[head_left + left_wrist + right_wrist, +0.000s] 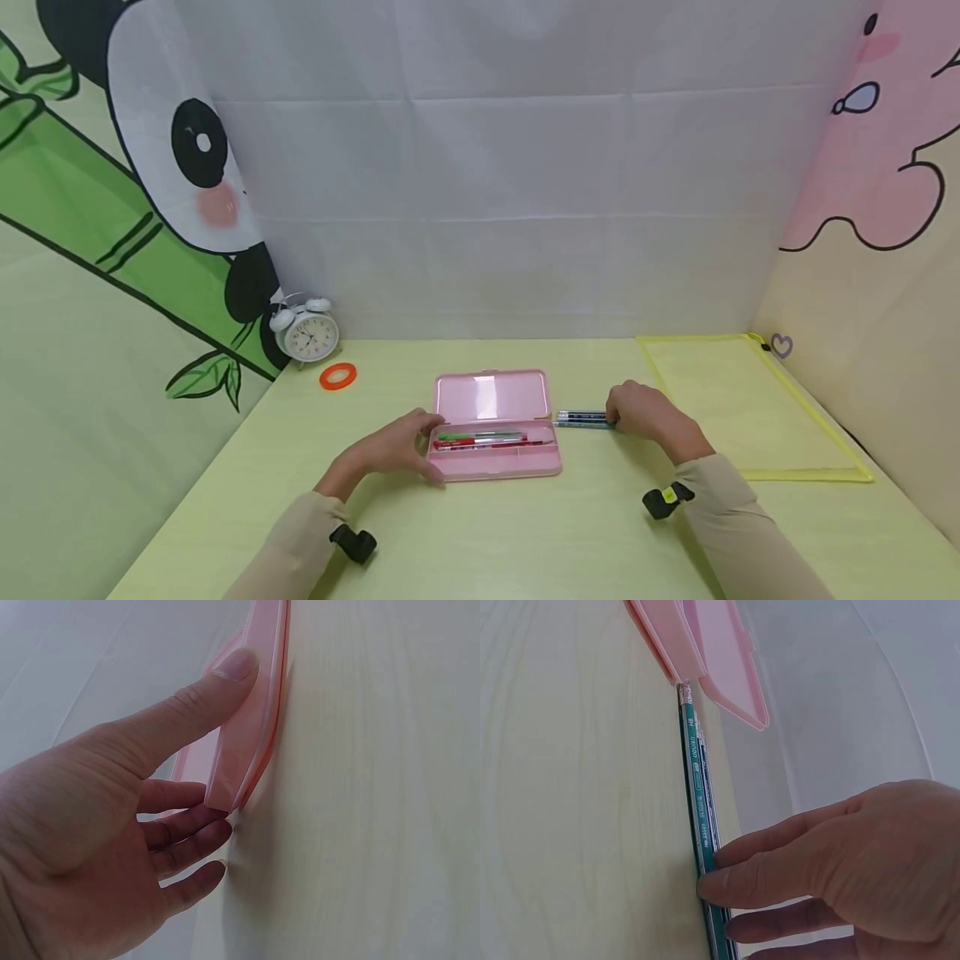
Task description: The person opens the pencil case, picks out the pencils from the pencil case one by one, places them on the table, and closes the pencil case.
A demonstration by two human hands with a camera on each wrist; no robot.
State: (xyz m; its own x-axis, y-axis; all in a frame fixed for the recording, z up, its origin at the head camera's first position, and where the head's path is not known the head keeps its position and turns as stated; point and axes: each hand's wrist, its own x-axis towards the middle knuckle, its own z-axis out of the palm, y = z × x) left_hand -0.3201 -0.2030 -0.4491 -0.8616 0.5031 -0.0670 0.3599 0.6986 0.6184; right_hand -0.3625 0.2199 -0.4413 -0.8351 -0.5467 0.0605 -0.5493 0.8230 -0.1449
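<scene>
A pink pencil case (498, 468) lies with its lid raised at the middle of the table. Inside are a green pen (453, 436) and some red-and-clear pens (480, 446). My left hand (393, 446) holds the case by its left end; in the left wrist view the thumb presses its side wall and the fingers reach round its corner. To the right of the case lie a few pencils (581, 419), side by side. My right hand (648, 412) pinches them near their right end between thumb and fingers. A green pencil (697, 776) is nearest in the right wrist view, its tip end beneath the hand hidden.
A white alarm clock (310, 333) stands at the back left corner, with an orange ring (338, 377) in front of it. On the right lies a yellow-edged mesh zip pouch (750, 408). A white cloth (517, 183) hangs behind the table.
</scene>
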